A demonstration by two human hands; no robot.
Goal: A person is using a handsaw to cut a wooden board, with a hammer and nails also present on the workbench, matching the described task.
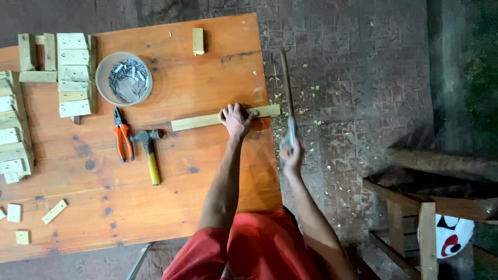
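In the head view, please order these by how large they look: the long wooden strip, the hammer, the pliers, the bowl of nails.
1. long wooden strip
2. bowl of nails
3. hammer
4. pliers
Hammer and bowl look close; that order is unsure.

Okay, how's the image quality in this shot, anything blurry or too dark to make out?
In the head view, the right hand and the saw it grips are motion-blurred; the left hand pressing the wooden strip is sharp, as are the hammer and pliers; the right side by the wooden frame sinks into shadow; the table is evenly lit, without glare.
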